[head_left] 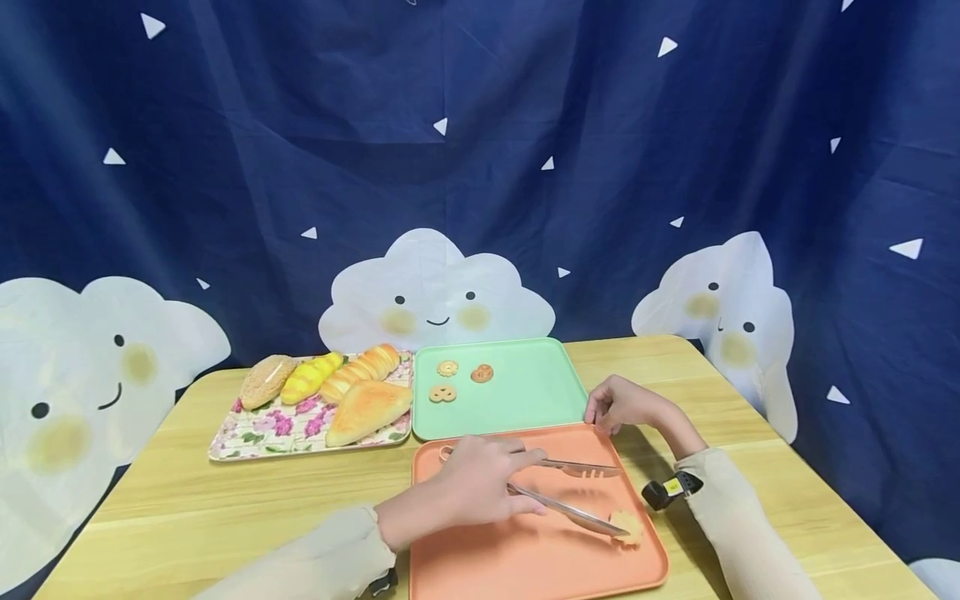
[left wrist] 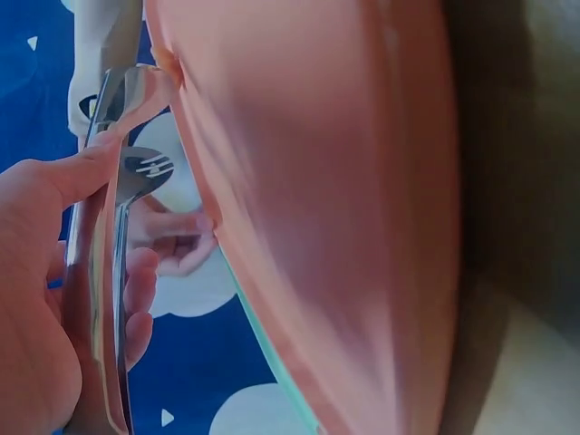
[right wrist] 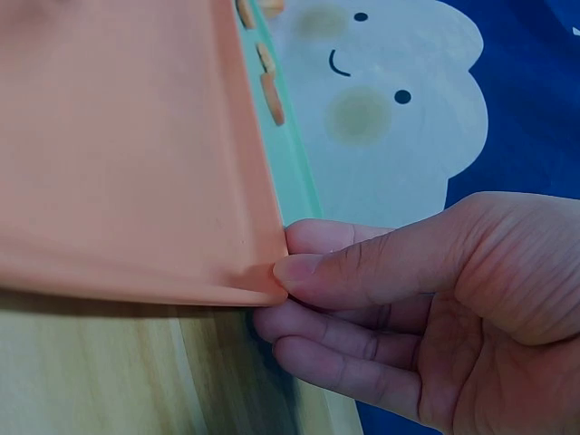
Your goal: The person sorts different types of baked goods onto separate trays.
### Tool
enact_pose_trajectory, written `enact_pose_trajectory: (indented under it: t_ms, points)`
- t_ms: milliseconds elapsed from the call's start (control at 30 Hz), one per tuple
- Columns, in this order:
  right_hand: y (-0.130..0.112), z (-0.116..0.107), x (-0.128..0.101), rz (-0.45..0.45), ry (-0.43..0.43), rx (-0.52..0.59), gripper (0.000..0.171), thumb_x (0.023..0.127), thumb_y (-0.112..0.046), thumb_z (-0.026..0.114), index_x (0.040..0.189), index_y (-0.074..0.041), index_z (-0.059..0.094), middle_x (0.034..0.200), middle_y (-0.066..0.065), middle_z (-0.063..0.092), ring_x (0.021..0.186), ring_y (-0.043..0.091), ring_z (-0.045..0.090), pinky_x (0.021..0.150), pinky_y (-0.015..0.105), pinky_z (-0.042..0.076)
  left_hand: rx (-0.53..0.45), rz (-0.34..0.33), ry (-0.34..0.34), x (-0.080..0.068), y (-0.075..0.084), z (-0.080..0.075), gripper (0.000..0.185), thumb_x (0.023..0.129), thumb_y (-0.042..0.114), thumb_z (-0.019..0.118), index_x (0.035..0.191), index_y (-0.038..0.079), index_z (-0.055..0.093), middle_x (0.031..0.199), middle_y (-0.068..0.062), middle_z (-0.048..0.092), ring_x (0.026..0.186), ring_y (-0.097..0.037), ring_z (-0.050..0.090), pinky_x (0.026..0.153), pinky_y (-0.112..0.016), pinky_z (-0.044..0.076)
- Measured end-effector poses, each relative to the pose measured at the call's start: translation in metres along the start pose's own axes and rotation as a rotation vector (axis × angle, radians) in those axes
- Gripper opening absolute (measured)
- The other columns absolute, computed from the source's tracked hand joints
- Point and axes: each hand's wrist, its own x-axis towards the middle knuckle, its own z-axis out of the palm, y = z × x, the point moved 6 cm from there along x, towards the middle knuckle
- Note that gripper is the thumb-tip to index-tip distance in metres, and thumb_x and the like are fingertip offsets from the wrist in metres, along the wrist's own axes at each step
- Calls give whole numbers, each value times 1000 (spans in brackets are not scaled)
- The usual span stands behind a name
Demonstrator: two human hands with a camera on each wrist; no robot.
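Observation:
Metal food tongs [head_left: 573, 510] are gripped in my left hand [head_left: 480, 482] over the orange tray [head_left: 525, 567]. Their arms are spread apart, one slotted tip raised. The lower tip touches a pale scalloped cookie [head_left: 627, 528] near the tray's right edge; whether the cookie lies flat cannot be told. My right hand [head_left: 621, 404] pinches the far right corner of the orange tray, thumb on top in the right wrist view. Behind it lies a green tray [head_left: 525, 400] with a round cookie [head_left: 447, 367], a brown cookie [head_left: 482, 373] and a pretzel-shaped cookie [head_left: 442, 393].
A floral tray [head_left: 300, 446] at the left bears several breads, among them a large golden bun [head_left: 367, 411]. All trays stand on a wooden table [head_left: 165, 508]. A dark blue curtain [head_left: 480, 183] with clouds hangs behind the table.

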Motion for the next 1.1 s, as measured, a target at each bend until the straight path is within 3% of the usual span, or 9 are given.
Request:
enact_pose_trajectory:
  t_ms: [300, 733, 1100]
  points:
    - [0, 1, -1, -11, -1, 12, 16, 73, 18, 65, 87, 12, 70, 70, 25, 66, 57, 14, 56, 56, 34, 53, -42, 67, 8, 5, 13, 10, 47, 83, 63, 74, 117, 30, 72, 76, 13, 63, 54, 5, 29, 45, -13, 17]
    - [-1, 0, -1, -12, 1, 9, 16, 73, 18, 66, 88, 12, 71, 70, 25, 66, 58, 14, 57, 56, 35, 54, -48, 63, -35, 9, 14, 18, 49, 86, 64, 70, 122, 30, 72, 73, 17, 58, 52, 6, 30, 43, -13, 19]
    - [-1, 0, -1, -4, 6, -2, 16, 74, 17, 66, 87, 11, 72, 70, 21, 67, 58, 14, 56, 56, 35, 54, -103, 64, -63, 10, 12, 19, 36, 89, 61, 68, 115, 36, 73, 67, 20, 42, 50, 7, 27, 42, -16, 15]
